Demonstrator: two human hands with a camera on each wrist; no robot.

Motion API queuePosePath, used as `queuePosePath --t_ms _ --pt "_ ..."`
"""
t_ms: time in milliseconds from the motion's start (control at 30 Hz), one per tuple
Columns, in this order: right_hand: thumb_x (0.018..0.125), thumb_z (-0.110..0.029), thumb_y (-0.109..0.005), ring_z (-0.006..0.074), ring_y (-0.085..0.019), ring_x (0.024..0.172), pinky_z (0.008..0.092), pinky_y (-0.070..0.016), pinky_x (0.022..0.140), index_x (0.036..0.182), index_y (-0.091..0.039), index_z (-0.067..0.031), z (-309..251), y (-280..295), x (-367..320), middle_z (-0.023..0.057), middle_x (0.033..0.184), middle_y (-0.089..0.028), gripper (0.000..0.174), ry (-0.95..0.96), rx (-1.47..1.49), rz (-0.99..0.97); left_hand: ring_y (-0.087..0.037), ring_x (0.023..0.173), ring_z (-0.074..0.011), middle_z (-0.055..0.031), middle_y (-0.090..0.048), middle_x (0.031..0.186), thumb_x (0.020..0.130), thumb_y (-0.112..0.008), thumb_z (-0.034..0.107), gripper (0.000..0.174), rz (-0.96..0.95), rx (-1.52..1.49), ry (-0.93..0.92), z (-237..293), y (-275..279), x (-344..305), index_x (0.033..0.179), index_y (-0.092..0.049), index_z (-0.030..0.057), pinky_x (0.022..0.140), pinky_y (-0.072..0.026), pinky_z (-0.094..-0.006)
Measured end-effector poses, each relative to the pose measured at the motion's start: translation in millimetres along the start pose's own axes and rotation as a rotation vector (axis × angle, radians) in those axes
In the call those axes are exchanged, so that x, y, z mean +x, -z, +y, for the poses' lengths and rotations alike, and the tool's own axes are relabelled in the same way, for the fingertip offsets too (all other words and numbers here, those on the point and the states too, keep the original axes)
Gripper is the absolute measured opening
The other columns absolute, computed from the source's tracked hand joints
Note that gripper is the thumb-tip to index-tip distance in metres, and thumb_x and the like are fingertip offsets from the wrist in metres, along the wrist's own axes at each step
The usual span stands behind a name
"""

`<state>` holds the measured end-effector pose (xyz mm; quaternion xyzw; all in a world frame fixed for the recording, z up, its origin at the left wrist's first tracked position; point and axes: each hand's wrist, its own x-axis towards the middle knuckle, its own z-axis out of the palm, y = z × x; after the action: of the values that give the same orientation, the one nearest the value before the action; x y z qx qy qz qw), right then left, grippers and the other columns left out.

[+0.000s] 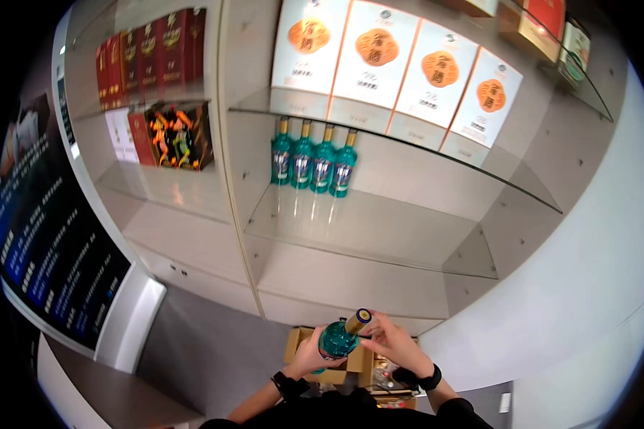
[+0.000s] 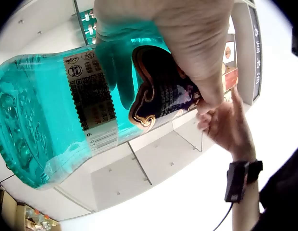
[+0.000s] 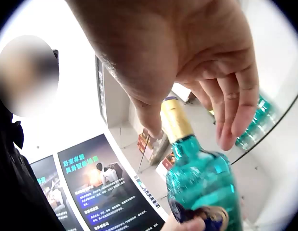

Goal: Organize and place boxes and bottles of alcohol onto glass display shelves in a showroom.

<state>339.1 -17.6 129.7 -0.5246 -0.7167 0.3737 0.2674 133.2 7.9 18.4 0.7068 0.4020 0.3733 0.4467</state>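
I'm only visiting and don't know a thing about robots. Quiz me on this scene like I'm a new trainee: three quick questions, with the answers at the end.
1. True or false: the person's left hand grips a teal glass bottle with a gold-coloured neck.

2. In the head view, how many matching bottles stand in a row on the glass shelf?
A) two
B) four
C) seven

3. Fill in the blank: the white boxes with orange emblems stand on the shelf directly ____ that row.

Key: 1. True; 2. B; 3. above
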Motion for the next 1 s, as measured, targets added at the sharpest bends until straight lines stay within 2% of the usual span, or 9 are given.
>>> queuePosePath --t_ms 33,133,267,400,633,667,767,800,1000 --pt "0.078 -0.030 -0.065 0.0209 -0.061 0.075 0.0286 -0.0480 0.064 0.129 -0.029 -0.0061 8 -4 -6 0.0119 0.092 -0.060 0.066 0.015 0.014 0.027 -0.059 0.096 -0.0254 -0.0140 -0.057 0.104 0.055 -0.082 0.031 0.081 0.022 0.005 -0.053 6 4 2 0.118 -0.039 0.0040 0.082 -0.0462 -0.0344" --pt "0.072 -0.038 -0.069 0.0315 -0.054 0.100 0.0367 -0.0441 0.084 0.133 -0.021 -0.0002 27 -24 -20 0.0226 0.112 -0.050 0.086 -0.024 -0.113 -0.041 -0.057 0.097 -0.0219 -0.0126 -0.056 0.105 0.055 -0.082 0.027 0.080 0.039 -0.062 -0.022 36 16 12 0.118 -0.038 0.0022 0.084 -0.0448 -0.0332" --pt "0.071 -0.037 -0.070 0.0335 -0.056 0.096 0.0366 -0.0455 0.081 0.125 -0.029 0.0024 25 -58 -17 0.0230 0.107 -0.053 0.079 0.182 0.053 0.098 -0.051 0.100 -0.0170 -0.0096 -0.051 0.107 0.059 -0.080 0.015 0.075 0.040 -0.173 -0.091 66 15 25 0.118 -0.036 0.0012 0.086 -0.0421 -0.0313" --pt "0.069 -0.031 -0.073 0.0327 -0.058 0.089 0.0351 -0.0469 0.074 0.117 -0.036 0.0009 40 -82 -11 0.0184 0.097 -0.058 0.068 0.030 0.148 0.315 -0.050 0.101 -0.0167 -0.0099 -0.050 0.110 0.062 -0.078 0.014 0.077 -0.079 -0.282 -0.087 75 -1 31 0.122 -0.031 0.0009 0.087 -0.0415 -0.0311" --pt "0.066 -0.023 -0.075 0.0292 -0.059 0.091 0.0342 -0.0460 0.077 0.113 -0.044 -0.0011 76 -79 -16 0.0160 0.099 -0.059 0.060 0.146 0.310 0.274 -0.044 0.113 -0.0221 -0.0153 -0.043 0.122 0.068 -0.074 0.019 0.083 -0.349 -0.053 -0.092 80 -11 38 0.131 -0.023 0.0022 0.095 -0.0351 -0.0338" --pt "0.065 -0.025 -0.075 0.0290 -0.059 0.091 0.0343 -0.0458 0.077 0.111 -0.046 -0.0013 79 -76 -17 0.0152 0.099 -0.060 0.059 0.117 0.348 0.319 -0.035 0.122 -0.0256 -0.0170 -0.036 0.130 0.073 -0.069 0.020 0.081 -0.341 0.008 -0.171 86 -8 36 0.134 -0.018 0.0034 0.101 -0.0277 -0.0377" --pt "0.065 -0.028 -0.076 0.0292 -0.059 0.092 0.0350 -0.0456 0.078 0.111 -0.047 -0.0013 64 -43 -9 0.0164 0.098 -0.060 0.061 0.133 0.248 0.351 -0.027 0.127 -0.0269 -0.0154 -0.032 0.134 0.078 -0.063 0.019 0.075 -0.229 0.037 -0.220 70 6 33 0.135 -0.016 0.0043 0.103 -0.0227 -0.0411" --pt "0.064 -0.031 -0.076 0.0286 -0.058 0.093 0.0353 -0.0453 0.079 0.111 -0.047 -0.0014 79 -39 0 0.0182 0.098 -0.059 0.062 0.037 0.158 0.328 -0.025 0.128 -0.0269 -0.0130 -0.032 0.135 0.082 -0.057 0.018 0.066 -0.226 0.015 -0.192 67 14 30 0.135 -0.019 0.0050 0.103 -0.0214 -0.0445" --pt "0.064 -0.034 -0.076 0.0303 -0.060 0.090 0.0364 -0.0456 0.081 0.111 -0.043 0.0015 84 34 68 0.0185 0.098 -0.059 0.068 0.240 0.089 0.446 -0.037 0.120 -0.0253 -0.0120 -0.043 0.126 0.082 -0.058 0.021 0.054 0.074 0.045 0.071 27 64 -25 0.128 -0.034 0.0056 0.098 -0.0283 -0.0406"
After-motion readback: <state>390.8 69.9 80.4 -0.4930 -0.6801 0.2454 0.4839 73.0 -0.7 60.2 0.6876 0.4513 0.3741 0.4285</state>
